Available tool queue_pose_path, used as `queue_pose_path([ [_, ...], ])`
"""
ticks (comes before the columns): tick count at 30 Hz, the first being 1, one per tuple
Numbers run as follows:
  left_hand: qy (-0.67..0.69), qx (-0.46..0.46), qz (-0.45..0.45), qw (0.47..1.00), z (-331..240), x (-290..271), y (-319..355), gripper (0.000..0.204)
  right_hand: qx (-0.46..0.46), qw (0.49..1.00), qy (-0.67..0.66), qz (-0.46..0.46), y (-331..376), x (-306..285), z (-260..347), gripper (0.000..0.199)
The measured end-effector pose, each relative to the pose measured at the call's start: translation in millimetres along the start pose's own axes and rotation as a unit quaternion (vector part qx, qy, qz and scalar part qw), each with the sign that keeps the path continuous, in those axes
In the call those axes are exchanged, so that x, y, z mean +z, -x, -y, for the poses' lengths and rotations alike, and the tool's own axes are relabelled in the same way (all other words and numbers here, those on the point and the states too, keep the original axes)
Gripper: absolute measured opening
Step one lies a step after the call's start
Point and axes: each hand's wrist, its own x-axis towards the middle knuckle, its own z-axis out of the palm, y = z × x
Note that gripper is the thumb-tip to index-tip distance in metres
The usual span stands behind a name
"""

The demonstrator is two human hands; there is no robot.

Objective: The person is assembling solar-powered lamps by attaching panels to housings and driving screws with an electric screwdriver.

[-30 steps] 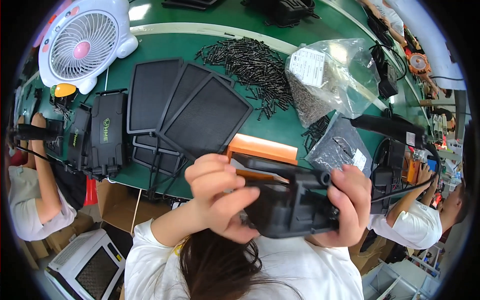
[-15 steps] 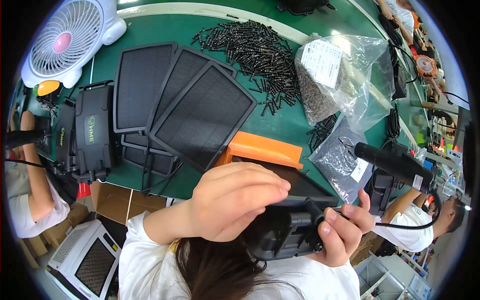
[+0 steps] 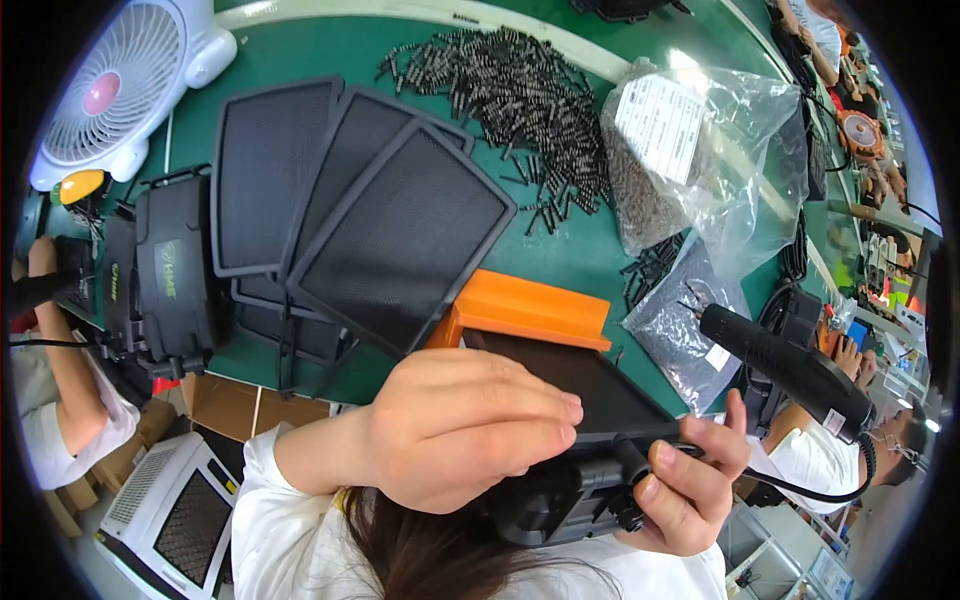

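Low in the picture, a black plastic housing [image 3: 565, 495] with a knob and a hinge-like bar is held up before my chest. The fingers of my right hand [image 3: 695, 485] curl round its right end. My left hand [image 3: 465, 430] arches over its upper left side, fingers pressed together; what lies under the palm is hidden. Just beyond the hands, a dark flat panel [image 3: 590, 385] leans against an orange block-like fixture [image 3: 535, 308]. To the right, a black electric screwdriver [image 3: 770, 350] with a cable points its bit toward a clear bag of small dark parts [image 3: 685, 320].
Black framed mesh panels [image 3: 400, 235] overlap left of centre, beside black cases [image 3: 175, 265] and a white fan [image 3: 115, 95]. A heap of black screws or springs [image 3: 510, 95] lies behind, near a larger clear bag [image 3: 645, 150]. Co-workers sit at both sides.
The whole view has shifted slightly, and the housing sits a little lower in it. Both hands keep nearly the same hold. The screwdriver appears a little lower and further left.
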Motion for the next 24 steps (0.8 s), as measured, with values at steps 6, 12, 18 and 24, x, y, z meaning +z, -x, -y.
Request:
queue_pose_path([
  [6, -0.022, -0.066, 0.129, 0.989, -18, -31, -33, 0.03, -0.067, 0.956, -0.287, -0.005, -6, 23, -31, 0.023],
  [12, -0.481, -0.17, 0.101, 0.854, -52, -101, -89, 0.031, -0.127, 0.91, -0.394, -0.016, 0, 44, -53, 0.021],
  [18, -0.679, -0.191, 0.119, 0.698, 46, -212, -172, 0.028, -0.123, 0.904, -0.41, -0.017, -7, 47, -56, 0.021],
  [24, -0.579, -0.36, -0.101, 0.725, 198, -320, -239, 0.069, -0.169, 0.889, -0.424, -0.033, -19, 42, -58, 0.036],
])
